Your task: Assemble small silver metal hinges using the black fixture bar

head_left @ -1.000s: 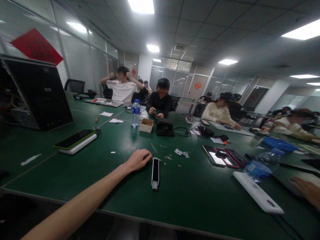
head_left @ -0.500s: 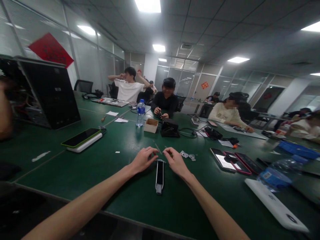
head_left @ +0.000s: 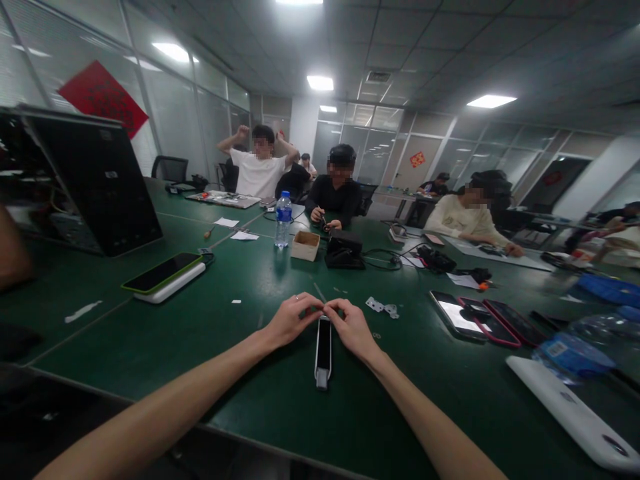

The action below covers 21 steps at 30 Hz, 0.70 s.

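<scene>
A slim white and grey device with a dark face point(head_left: 323, 347) lies lengthwise on the green table point(head_left: 240, 393). My left hand point(head_left: 296, 319) and my right hand point(head_left: 351, 325) meet at its far end, with fingertips pinched together and touching or nearly touching. What the fingertips hold, if anything, is too small to make out. Just beyond them a thin clear strip point(head_left: 319, 291) lies on the table. Small whitish cut pieces point(head_left: 383, 307) are to the right of my right hand.
An open cardboard box point(head_left: 305, 247), a water bottle point(head_left: 283, 223) and a black case point(head_left: 345, 251) stand ahead. Left are a green-edged phone point(head_left: 163, 272) and a computer tower point(head_left: 95, 187). Phones point(head_left: 457, 317), another bottle point(head_left: 575, 353) and a white device point(head_left: 570, 410) lie right. Several people sit beyond.
My hands have come together over the device's far end, where a gap showed between them before. The view has shifted slightly.
</scene>
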Motion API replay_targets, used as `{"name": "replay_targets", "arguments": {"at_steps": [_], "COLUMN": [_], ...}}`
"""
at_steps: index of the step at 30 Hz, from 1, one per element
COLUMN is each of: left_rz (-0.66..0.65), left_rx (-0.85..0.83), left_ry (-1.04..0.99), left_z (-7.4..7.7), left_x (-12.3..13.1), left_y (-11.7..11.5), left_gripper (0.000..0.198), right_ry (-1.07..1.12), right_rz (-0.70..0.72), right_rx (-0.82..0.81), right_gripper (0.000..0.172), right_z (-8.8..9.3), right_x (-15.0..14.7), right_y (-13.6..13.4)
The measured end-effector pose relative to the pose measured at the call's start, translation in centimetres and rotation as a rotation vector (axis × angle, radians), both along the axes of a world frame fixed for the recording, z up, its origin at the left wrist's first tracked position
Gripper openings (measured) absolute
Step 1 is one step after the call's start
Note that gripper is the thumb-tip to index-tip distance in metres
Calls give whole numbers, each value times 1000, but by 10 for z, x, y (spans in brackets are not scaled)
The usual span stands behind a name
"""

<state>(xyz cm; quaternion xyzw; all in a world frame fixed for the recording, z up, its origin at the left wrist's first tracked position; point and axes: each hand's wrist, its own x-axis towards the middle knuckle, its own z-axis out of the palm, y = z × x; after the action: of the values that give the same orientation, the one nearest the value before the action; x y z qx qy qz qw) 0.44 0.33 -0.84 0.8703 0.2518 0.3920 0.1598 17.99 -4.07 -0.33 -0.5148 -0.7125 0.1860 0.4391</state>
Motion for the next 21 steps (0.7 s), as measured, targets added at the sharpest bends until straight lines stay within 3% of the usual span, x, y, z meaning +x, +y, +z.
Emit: {"name": "replay_targets", "arguments": {"at_steps": [6,11,21], "left_rz": [-37,-30,-21], "left_rx": [-48,-58,-135], "left_ry": [79,176,248], "left_z": [3,6,0], "left_x": [-6,-18,-20], "left_y": [5,14,17], "left_gripper": [14,11,9], "right_ry": [-247,-467,-557], "right_rz": [-21,-21,64], "right_rx": [91,54,-39], "right_gripper": [22,20,17], "right_z": [6,7,6], "right_x": [15,40,39], "right_y": [-2,-4,-11]}}
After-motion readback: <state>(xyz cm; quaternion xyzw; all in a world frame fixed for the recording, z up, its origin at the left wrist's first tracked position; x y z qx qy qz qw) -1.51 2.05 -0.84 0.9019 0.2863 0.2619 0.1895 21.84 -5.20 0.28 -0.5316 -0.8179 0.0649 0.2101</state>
